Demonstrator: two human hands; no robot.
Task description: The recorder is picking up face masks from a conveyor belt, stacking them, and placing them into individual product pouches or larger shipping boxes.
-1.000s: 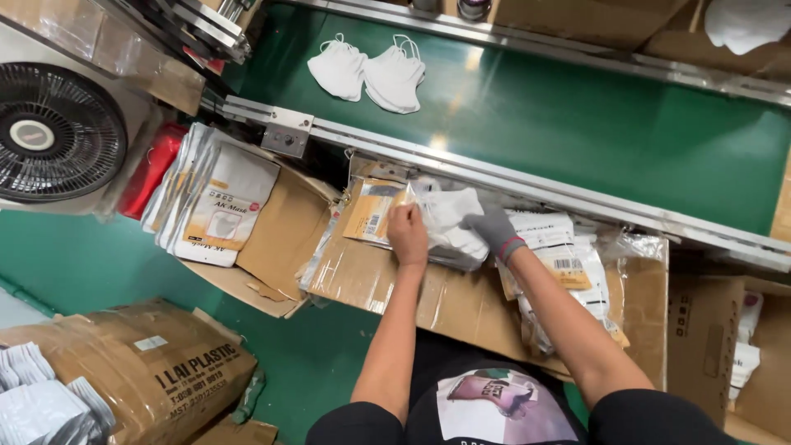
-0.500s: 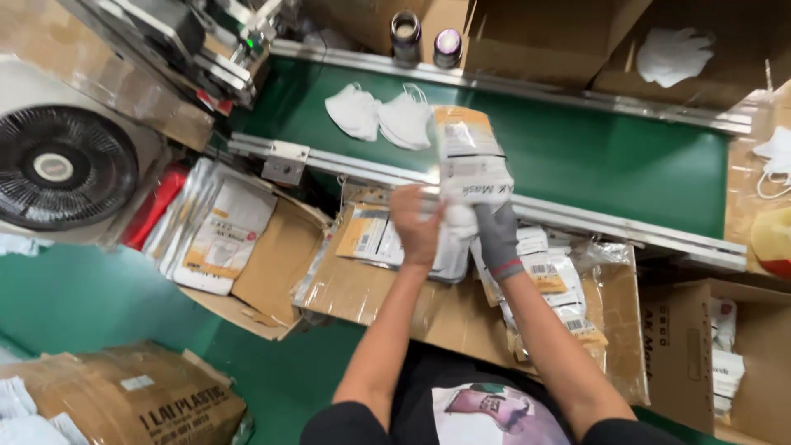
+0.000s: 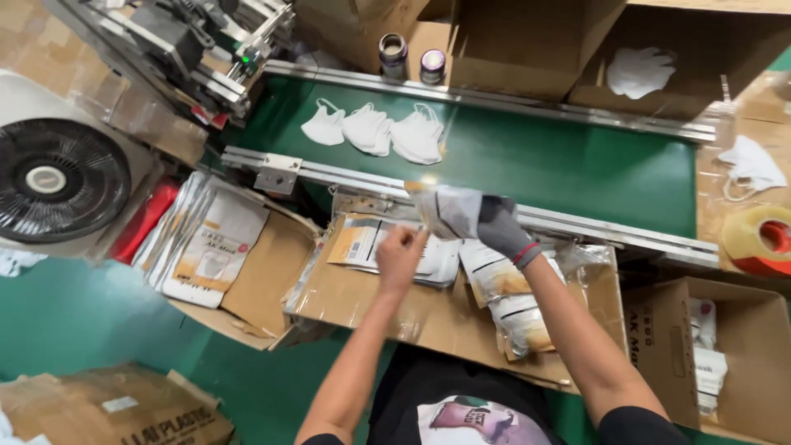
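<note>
1. Two hands are working over a cardboard-covered tabletop (image 3: 371,305) just in front of a green conveyor belt (image 3: 577,165).
2. Right hand (image 3: 498,227), wearing a grey glove, is gripping a clear plastic pouch (image 3: 449,210); grip is closed around the pouch's right end, holding it up above the belt's near metal rail (image 3: 577,222).
3. Left hand (image 3: 401,257), bare, is sitting just below the pouch's left end with fingers curled and pinched near its lower edge; cannot tell whether it is actually holding the pouch or only touching it.
4. Flat printed mask packets (image 3: 371,247) are lying on the tabletop directly under the left hand.
5. More filled packets (image 3: 515,309) are piling up under the right forearm.
6. Three white face masks (image 3: 371,130) are lying side by side on the belt, well beyond the hands.
7. Black fan (image 3: 53,181) is standing at far left, with a stack of packets (image 3: 206,247) leaning in a cardboard tray beside it.
8. Roll of tape (image 3: 762,239) is sitting at the right edge, near a loose white mask (image 3: 750,165).
9. Open cardboard box (image 3: 700,354) is sitting at lower right beside the right arm.
</note>
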